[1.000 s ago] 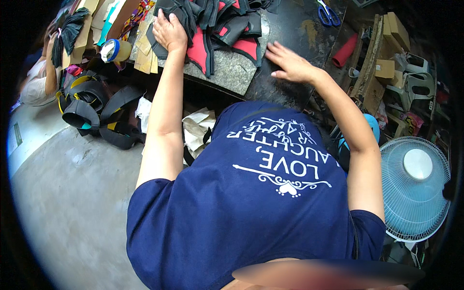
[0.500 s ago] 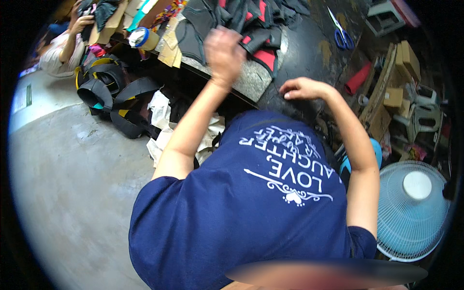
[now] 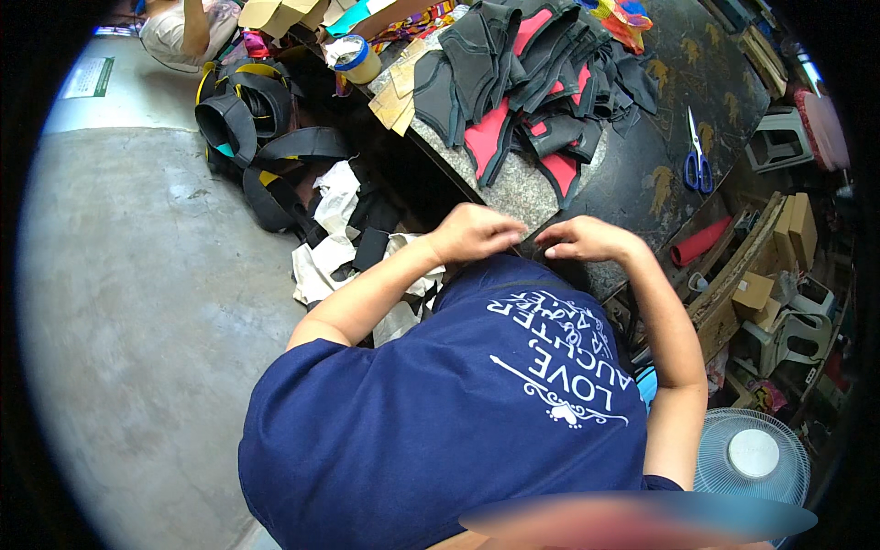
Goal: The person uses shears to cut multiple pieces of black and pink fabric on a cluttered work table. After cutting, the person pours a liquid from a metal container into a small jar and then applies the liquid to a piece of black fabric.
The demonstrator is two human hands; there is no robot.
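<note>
My left hand [image 3: 477,233] and my right hand [image 3: 589,240] are close together at the near edge of the table, just in front of my body. The left fingers are drawn together, a little blurred at the tips. On the right hand, fingers and thumb curl inward toward the left hand. Whatever lies between the fingertips, if anything, is too small to make out. Beyond both hands, a heap of black fabric pieces [image 3: 472,78], some with a pinkish-red side [image 3: 488,137], covers much of a speckled grey slab [image 3: 527,188]. Neither hand touches the heap.
Blue-handled scissors [image 3: 697,170] lie on the dark tabletop [image 3: 642,188] to the right. A lidded tub [image 3: 356,60] and cardboard stand at the back left. Black bands [image 3: 243,119] and white cloth scraps [image 3: 335,211] hang or lie left. A fan [image 3: 753,454] stands right; another person [image 3: 188,32] is far left.
My left hand has come back from the fabric heap to beside my right hand. The view has shifted, showing more of the heap and tabletop.
</note>
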